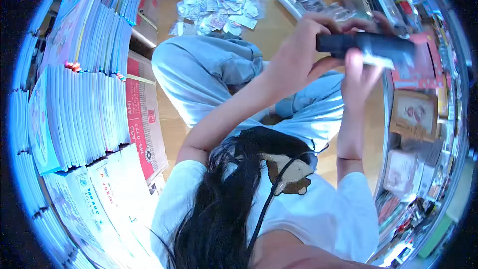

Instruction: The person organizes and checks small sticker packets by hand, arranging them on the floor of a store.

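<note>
- Holding a long black object [366,45] up in front of the right knee, the person has both hands on it, well above the wooden floor [172,142]
- The left hand [309,40] is partly closed, its fingers bent about the near-left end of the object and along its far side
- The right hand [362,77] is also partly closed, fingertips laid against the near side; blur hides exactly how they grip
- A pale strip [379,62] shows along the object's lower edge, too smeared to identify
- The person sits cross-legged in light blue trousers [194,72] and a white T-shirt [318,219] bearing a brown and cream patch [291,172]; dark hair hangs over the front, with a black cord beside it
- Beyond the left knee, a loose heap of small clear packets [221,7] lies on the floor
- To the right of that heap, a white tray [285,5] holds more packets
- Tall stacks of thin booklets [89,114] line the left side, next to red cartons [144,104]
- Along the right side sit pink-red items [423,67] and a brown box [413,114], near crowded shelving
</note>
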{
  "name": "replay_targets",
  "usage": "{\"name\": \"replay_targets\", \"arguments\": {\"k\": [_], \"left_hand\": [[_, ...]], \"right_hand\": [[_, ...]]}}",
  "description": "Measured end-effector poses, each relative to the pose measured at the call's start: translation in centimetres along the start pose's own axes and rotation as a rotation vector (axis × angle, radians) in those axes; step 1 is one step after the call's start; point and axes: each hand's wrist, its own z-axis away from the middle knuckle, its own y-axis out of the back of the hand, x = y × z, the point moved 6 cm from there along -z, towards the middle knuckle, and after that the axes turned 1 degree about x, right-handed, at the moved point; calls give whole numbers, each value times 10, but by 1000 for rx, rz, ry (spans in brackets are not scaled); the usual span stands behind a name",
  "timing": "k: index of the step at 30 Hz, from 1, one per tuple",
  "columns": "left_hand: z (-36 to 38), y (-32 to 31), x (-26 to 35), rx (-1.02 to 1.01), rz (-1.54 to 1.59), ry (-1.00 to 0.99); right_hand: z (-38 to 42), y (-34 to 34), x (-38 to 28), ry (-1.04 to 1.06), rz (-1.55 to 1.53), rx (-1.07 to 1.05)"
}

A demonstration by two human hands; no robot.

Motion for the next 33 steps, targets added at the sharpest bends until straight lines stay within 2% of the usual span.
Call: {"name": "replay_targets", "arguments": {"k": [2,3,4,5,6,7,9,10,11,13,14,16,17,18,21,22,26,27,29,31,33], "left_hand": [[-121,-43,-253,-8,-458,-38],[-163,-47,-311,33,-615,-177],[-180,-37,-367,-43,-768,-53],[-176,-15,-413,-185,-902,157],[-173,19,-441,-80,-993,443],[-159,51,-493,-165,-1216,613],[-124,100,-558,-321,-1305,1004],[-108,111,-572,-414,-1324,1186],[-105,108,-573,-431,-1337,1232],[-97,101,-571,-464,-1361,1321],[-93,104,-578,-551,-1307,1378],[-74,117,-616,-547,-1168,1331],[-64,121,-630,-534,-1101,1305],[-61,124,-629,-442,-1085,1288],[-37,119,-623,-232,-1056,1249],[-37,115,-617,-207,-1065,1252],[-22,112,-645,-233,-863,1215],[-16,115,-677,-179,-685,1219],[-22,102,-669,158,-732,1109],[-24,83,-675,224,-938,898],[-21,77,-685,183,-1097,749]], "right_hand": [[-223,-34,235,-60,-154,-106],[-297,-37,266,10,-98,-190],[-335,-43,293,-44,105,-294],[-345,-48,330,-189,308,-375],[-354,-54,365,-163,444,-415],[-360,-62,403,-133,580,-453],[-365,-78,473,-71,736,-489],[-364,-90,508,-36,752,-498],[-367,-98,526,-2,772,-501],[-374,-117,544,-73,956,-602],[-374,-123,552,-113,1050,-654],[-380,-129,569,20,1160,-704],[-382,-132,578,98,1212,-726],[-383,-131,584,93,1255,-663],[-375,-123,589,334,1317,-533],[-367,-122,580,322,1323,-540],[-322,-119,567,304,982,-526],[-313,-122,571,309,877,-536],[-283,-128,582,250,688,-610],[-256,-139,587,124,512,-735],[-231,-143,606,158,512,-768]]}}
